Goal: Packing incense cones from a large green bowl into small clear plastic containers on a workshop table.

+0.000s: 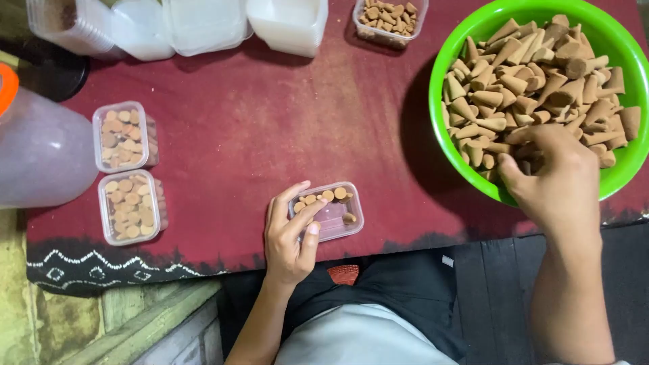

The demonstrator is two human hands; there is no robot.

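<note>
Only the head view to go on, looking straight down at a dark red cloth (243,128) with a black-and-white patterned border along the near edge. The left hand (289,236) was curled around the left end of a small clear plastic box (332,209), thumb lying across its near rim and fingers hooked over the far side, so gripping it rather than spread flat. That box sat near the front edge of the cloth and was only partly filled: a short row of tan cones along its far wall plus one lone piece toward the right. The right hand (556,177) was down in the big green bowl (451,64) off to the right, fingers bunched into the heap of tan cones (534,81); honestly couldn't tell if it had pinched any, the fingertips were buried. On the left of the cloth, two filled clear boxes (127,169) sat one behind the other, packed with cones standing so their round bases faced up. Further left was a big translucent jug (40,152). Along the far edge: a stack of empty clear containers (203,23) and another small box of cones (390,19).
</note>
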